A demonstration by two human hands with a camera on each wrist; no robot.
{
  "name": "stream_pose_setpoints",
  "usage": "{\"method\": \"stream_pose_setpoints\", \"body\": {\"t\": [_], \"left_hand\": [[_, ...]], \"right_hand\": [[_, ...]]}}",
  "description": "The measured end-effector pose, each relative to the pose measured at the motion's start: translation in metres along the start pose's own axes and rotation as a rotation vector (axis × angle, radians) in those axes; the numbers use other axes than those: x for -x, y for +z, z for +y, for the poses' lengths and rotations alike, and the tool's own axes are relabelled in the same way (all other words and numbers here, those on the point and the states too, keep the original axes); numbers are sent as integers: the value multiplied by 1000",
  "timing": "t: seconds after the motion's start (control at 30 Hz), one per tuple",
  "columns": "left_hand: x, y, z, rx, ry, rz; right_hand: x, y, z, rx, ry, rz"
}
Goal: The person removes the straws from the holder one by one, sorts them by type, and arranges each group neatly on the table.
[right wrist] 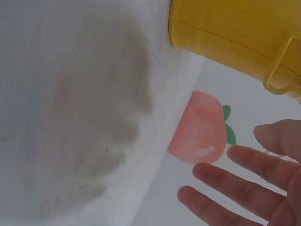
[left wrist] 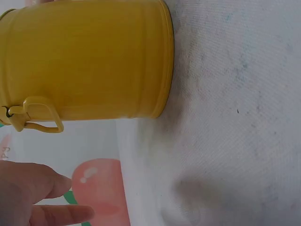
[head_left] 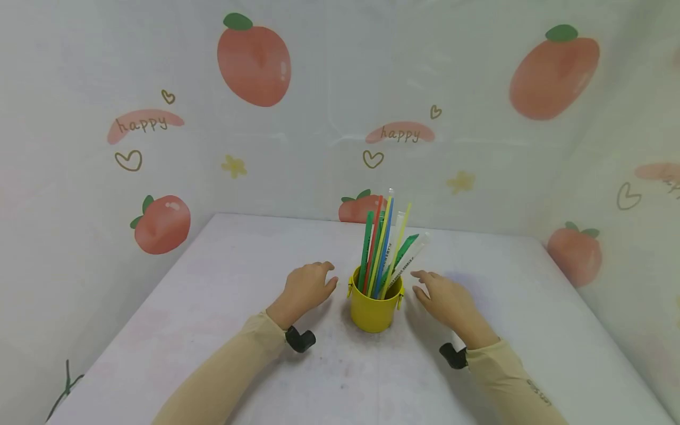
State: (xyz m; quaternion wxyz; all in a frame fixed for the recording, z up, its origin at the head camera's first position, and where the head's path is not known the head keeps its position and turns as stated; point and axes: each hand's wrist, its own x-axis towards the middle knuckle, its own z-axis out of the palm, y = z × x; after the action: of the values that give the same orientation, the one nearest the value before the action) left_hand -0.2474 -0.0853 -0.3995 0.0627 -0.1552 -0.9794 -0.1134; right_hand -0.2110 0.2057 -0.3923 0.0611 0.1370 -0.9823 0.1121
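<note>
A yellow metal bucket (head_left: 372, 314) stands upright on the table, with a small looped handle (left wrist: 44, 115) on each side. Several thin sticks in green, red, yellow and blue (head_left: 383, 254), some in clear printed wrappers, lean out of its top. To the bucket's left is my left hand (head_left: 307, 289), apart from it, fingers loosely extended. My right hand (head_left: 445, 298) hovers on the other side, a short gap from the bucket. In the right wrist view its fingers (right wrist: 240, 188) are spread with nothing between them.
A white cloth-covered table (head_left: 340, 378) spreads around the bucket. Behind it and at both sides hang white curtains (head_left: 329, 77) printed with red fruit, hearts and stars. A dark cord (head_left: 66, 386) shows at the lower left. Each wrist wears a small black camera (head_left: 300, 340).
</note>
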Motion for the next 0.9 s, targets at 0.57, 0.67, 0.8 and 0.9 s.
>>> {"method": "stream_pose_setpoints", "body": {"t": [0.57, 0.67, 0.8, 0.9], "left_hand": [[2, -4, -5, 180, -37, -92], [3, -5, -6, 227, -36, -109], [3, -4, -8, 293, -25, -123], [3, -4, -10, 341, -11, -130]], "right_hand": [[-3, -2, 2, -122, 28, -24], [-2, -3, 3, -142, 28, -12], [0, -6, 3, -155, 27, 18], [1, -8, 3, -161, 26, 49]]}}
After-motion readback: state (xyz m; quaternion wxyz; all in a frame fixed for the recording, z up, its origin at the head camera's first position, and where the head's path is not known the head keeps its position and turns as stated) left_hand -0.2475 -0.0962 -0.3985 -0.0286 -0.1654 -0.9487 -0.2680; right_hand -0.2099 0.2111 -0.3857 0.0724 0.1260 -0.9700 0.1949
